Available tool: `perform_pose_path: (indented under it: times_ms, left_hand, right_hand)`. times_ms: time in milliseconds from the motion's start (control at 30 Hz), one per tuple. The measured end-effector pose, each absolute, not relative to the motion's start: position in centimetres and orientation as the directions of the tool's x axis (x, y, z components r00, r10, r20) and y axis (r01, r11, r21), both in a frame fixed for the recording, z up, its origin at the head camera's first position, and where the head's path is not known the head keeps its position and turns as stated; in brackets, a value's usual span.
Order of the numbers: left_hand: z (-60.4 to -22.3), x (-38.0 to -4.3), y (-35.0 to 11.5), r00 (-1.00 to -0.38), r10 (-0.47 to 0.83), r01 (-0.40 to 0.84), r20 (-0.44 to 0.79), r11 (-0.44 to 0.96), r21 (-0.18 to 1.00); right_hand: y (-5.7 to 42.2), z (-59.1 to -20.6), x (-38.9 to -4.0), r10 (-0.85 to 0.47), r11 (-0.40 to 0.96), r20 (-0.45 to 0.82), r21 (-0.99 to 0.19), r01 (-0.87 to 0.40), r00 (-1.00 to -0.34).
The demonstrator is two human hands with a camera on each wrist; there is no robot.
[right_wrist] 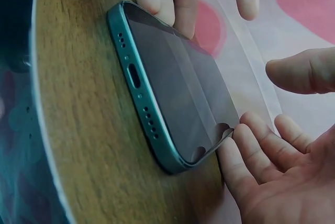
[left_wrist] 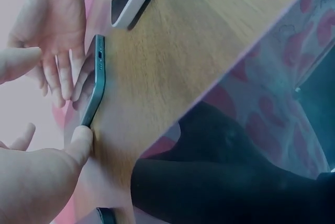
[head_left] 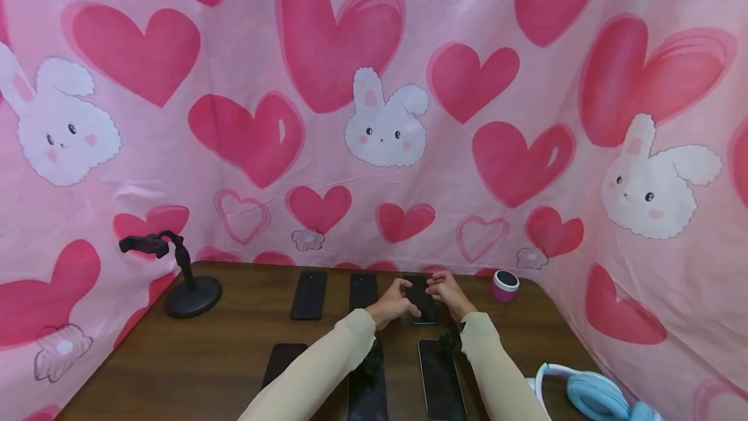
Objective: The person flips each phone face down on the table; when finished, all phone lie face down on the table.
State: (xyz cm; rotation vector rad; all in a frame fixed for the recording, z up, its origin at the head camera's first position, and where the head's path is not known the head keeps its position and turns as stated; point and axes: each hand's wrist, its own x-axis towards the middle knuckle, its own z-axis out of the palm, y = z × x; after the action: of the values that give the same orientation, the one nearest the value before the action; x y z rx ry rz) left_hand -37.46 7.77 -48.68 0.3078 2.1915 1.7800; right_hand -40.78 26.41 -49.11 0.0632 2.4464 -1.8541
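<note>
A pink printed cloth [head_left: 263,31] hangs around the work, likely there to screen the setting off. The brown bench [head_left: 204,356] gives the phones a flat surface to lie on. Blue-and-white headphones [head_left: 598,395] lie at the right front and a black stand [head_left: 193,295] at the left rear, both well apart from the hands, presumably to leave elbow room.

The left hand [head_left: 390,304] and right hand [head_left: 450,292] each have a loosely spread grip, fingertips touching opposite long sides, perhaps to steady or square the phone without pinching it.

Five other dark phones [head_left: 308,295] lie in two rows, spaced apart, probably so each can be reached alone. The green-edged phone [right_wrist: 180,85] lies screen up at the back row's right end, between the hands. A small pink round gadget [head_left: 505,286] stands beyond the right hand.
</note>
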Motion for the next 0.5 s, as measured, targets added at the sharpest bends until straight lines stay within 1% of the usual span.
perform_pose_path:
  times_ms: [200, 500]
  left_hand:
    - [-48.67, -37.53, 7.88, -0.940, 0.326, -0.035, -0.102, 0.204, 0.978]
    - [-48.23, -37.28, 7.74, -0.927, 0.359, -0.045, -0.111, 0.188, 0.981]
  right_hand:
    - [26.21, -48.91, -40.50, -0.038, 0.278, -0.062, -0.959, 0.049, -0.997]
    - [26.37, -49.03, -40.38, -0.018, 0.264, -0.070, -0.962, 0.063, -0.997]
